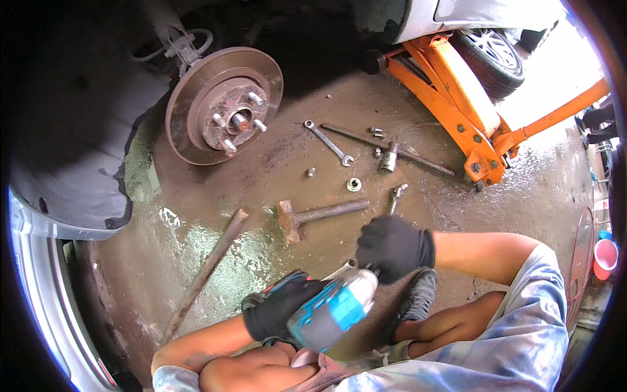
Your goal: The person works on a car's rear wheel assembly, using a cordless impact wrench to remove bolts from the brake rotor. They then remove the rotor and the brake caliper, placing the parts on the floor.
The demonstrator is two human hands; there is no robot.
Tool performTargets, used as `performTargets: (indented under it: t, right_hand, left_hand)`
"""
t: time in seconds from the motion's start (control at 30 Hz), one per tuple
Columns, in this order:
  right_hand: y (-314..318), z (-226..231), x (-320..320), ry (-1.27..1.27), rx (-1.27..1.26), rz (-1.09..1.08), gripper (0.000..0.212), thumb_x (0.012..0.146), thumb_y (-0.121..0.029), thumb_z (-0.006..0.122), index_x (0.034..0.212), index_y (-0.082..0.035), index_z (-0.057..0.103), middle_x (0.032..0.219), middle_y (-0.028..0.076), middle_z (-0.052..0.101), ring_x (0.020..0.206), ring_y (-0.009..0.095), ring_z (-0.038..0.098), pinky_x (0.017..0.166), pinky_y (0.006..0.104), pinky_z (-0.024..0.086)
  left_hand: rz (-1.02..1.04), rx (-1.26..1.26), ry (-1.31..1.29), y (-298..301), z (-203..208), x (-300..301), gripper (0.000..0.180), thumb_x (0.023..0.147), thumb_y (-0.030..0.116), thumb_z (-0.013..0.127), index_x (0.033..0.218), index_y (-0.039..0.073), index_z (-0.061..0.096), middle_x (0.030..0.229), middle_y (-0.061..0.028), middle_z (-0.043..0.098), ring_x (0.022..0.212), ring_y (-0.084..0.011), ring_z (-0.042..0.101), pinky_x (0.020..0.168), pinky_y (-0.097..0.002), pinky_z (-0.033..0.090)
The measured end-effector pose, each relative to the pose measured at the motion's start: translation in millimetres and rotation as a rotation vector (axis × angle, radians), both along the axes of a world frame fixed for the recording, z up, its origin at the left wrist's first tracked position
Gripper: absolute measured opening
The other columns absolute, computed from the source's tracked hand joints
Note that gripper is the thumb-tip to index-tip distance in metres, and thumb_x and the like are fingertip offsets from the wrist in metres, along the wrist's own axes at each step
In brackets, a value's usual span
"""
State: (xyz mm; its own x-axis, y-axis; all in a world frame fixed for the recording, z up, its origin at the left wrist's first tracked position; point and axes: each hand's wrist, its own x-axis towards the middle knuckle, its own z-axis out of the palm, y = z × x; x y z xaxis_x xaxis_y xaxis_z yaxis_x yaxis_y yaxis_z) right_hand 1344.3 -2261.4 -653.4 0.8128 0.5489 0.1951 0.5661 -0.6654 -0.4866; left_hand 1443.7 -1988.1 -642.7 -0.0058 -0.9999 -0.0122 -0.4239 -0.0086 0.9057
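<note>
Ahead of the right hand (395, 247) the floor (261, 163) is cluttered: hammer (313, 215), ratchet (396, 197), nut (353, 185), spanner (328, 142); bare floor lies between hammer and brake disc (222, 104)

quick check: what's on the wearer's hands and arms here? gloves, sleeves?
Both the left hand and the right hand wear black full-finger gloves, plain, no visible markings. The forearms are bare above the glove cuffs. Short, loose sleeves in a pale blue and white tie-dye pattern cover the upper arms.

Both hands wear black gloves. The left hand (277, 310) is curled tight in a grip — the right hand (394, 247) closes just ahead, bare forearm bent across.
</note>
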Motion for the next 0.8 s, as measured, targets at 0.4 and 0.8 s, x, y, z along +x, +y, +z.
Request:
performTargets:
  t: [0.4,0.8]
  right_hand:
    - [-223,-86,-4,0.803,-0.585,-1.203,0.057,0.074,-0.055,0.068,0.088,0.0,0.071,0.089,0.023,0.069,0.085,0.037,0.068,0.077,0.0442,0.053]
    - [-229,-133,55,0.342,-0.053,-0.627,0.037,0.094,-0.033,0.057,0.102,0.002,0.066,0.089,0.016,0.068,0.078,0.031,0.065,0.072,0.038,0.052]
  left_hand:
    - [0.556,0.417,2.153,2,-8,9,0.051,0.093,0.014,0.048,0.142,0.004,0.04,0.143,-0.0134,0.045,0.131,-0.0257,0.045,0.112,-0.0362,0.033]
    - [0.205,0.004,-0.705,18,-4,21,0.062,0.082,0.026,0.063,0.14,0.014,0.045,0.141,-0.0156,0.047,0.125,-0.0333,0.05,0.1,-0.0422,0.044]
